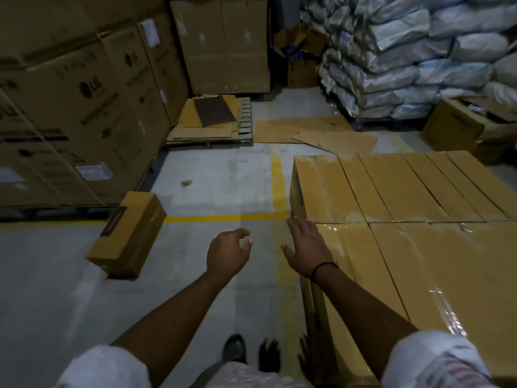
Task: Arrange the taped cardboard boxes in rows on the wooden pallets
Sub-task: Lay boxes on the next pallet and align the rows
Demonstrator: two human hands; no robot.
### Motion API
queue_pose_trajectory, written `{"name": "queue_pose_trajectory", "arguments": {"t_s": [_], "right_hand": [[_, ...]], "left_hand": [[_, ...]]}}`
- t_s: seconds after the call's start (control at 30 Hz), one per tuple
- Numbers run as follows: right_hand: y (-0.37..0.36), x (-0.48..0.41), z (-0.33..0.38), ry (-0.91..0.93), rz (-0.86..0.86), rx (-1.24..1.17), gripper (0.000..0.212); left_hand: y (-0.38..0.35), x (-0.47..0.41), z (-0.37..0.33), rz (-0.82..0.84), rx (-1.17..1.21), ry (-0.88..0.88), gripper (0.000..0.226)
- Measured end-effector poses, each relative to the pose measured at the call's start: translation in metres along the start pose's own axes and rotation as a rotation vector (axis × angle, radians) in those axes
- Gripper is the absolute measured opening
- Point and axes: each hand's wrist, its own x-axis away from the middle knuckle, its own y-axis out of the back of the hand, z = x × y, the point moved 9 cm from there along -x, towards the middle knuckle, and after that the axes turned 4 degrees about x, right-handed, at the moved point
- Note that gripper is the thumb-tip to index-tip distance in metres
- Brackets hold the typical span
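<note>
Empty-handed beside the tan, tape-wrapped cardboard box rows (405, 247): left hand (228, 254) with fingers loosely curled, right hand (306, 247) with fingers spread at the rows' corner. Left of the rows, a lone brown cardboard box (126, 233) lies askew; a hurried grab could slip.

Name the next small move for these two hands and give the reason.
Probably turn left and reach both hands toward the single box. The left hand and right hand hold nothing, and that box sits askew by the yellow line, apart from the taped rows at right, where it likely belongs.
</note>
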Motion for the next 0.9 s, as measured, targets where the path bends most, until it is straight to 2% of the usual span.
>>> {"name": "queue_pose_trajectory", "arguments": {"t_s": [0.2, 0.4, 0.63, 0.73, 0.9], "right_hand": [[-0.036, -0.064, 0.096, 0.114, 0.054, -0.008, 0.074], [-0.093, -0.156, 0.230, 0.176, 0.112, -0.062, 0.073], [-0.158, -0.232, 0.399, 0.271, 0.203, -0.120, 0.073], [-0.182, -0.255, 0.450, 0.315, 0.262, -0.106, 0.073], [-0.220, -0.301, 0.507, 0.342, 0.338, -0.067, 0.072]], "left_hand": [[0.052, -0.019, 0.080, -0.018, 0.003, 0.109, 0.032], [0.123, -0.055, 0.242, 0.002, 0.026, 0.290, 0.043], [0.228, -0.071, 0.413, -0.053, -0.051, 0.537, 0.035], [0.257, -0.075, 0.459, -0.067, -0.048, 0.613, 0.030], [0.271, -0.101, 0.525, -0.044, -0.063, 0.635, 0.030]]}}
